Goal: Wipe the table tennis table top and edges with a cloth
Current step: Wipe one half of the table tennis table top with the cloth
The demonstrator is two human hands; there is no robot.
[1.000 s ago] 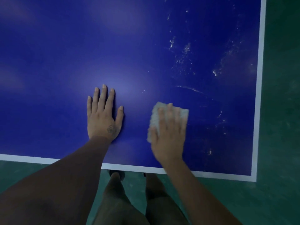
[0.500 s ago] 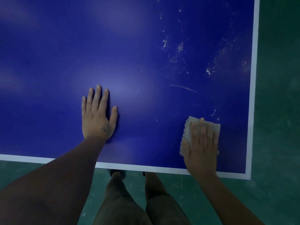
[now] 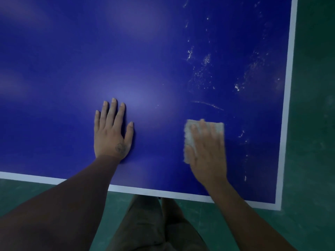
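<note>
Blue table top (image 3: 145, 51), cloth (image 3: 189, 136) near corner

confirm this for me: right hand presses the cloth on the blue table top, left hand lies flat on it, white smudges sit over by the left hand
Not quite. The head view shows the white smudges on the right part of the table tennis table top, beyond the right hand and cloth, not by the left hand. The rest holds.

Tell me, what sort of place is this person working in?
Probably an indoor sports or games room: the blue table top has the white border line of a table tennis table, and the floor around it is green, like sports-hall flooring.
</note>
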